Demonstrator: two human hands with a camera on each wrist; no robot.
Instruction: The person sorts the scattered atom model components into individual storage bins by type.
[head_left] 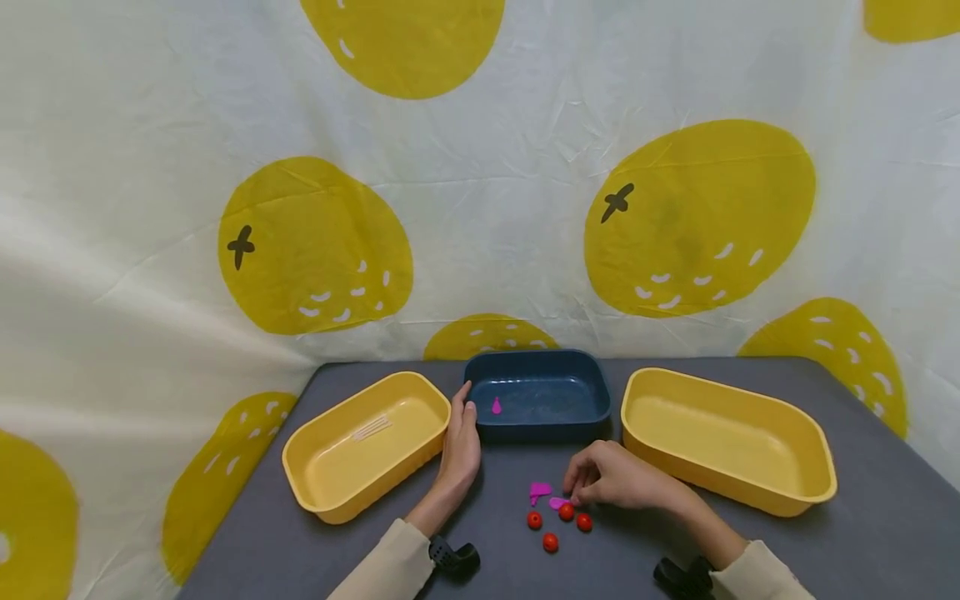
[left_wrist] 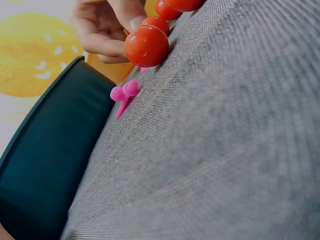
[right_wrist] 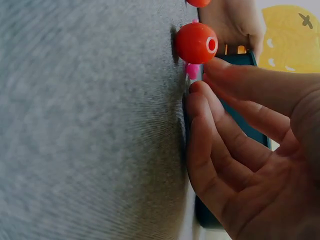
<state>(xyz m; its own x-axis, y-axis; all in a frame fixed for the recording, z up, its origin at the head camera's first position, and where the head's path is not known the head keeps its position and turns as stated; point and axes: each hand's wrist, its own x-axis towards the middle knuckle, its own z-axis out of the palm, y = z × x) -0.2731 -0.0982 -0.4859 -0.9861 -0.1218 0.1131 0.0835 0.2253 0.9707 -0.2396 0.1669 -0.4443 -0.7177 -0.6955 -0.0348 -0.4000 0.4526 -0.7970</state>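
Note:
My left hand [head_left: 460, 450] stands on edge with fingers straight, against the left end of the dark blue bin [head_left: 543, 433] and beside the left yellow bin [head_left: 341, 508]. My right hand [head_left: 617, 477] is low over the grey table, its thumb and index fingertips pinching the right end of a small pink oval piece [head_left: 557, 503]. Red beads [head_left: 551, 542] with holes lie close by, one [right_wrist: 195, 44] right at the thumb tip. Left of the fingers lies another pink piece [head_left: 539, 490] with rounded knobs [left_wrist: 124, 91].
A small pink drop-shaped piece [head_left: 497, 407] sits inside the blue bin. Several thin pale sticks [head_left: 372, 427] lie in the left yellow bin. Another yellow bin [head_left: 727, 479] stands at the right, behind my right forearm. A white cloth with yellow fruit [head_left: 315, 246] hangs behind the table.

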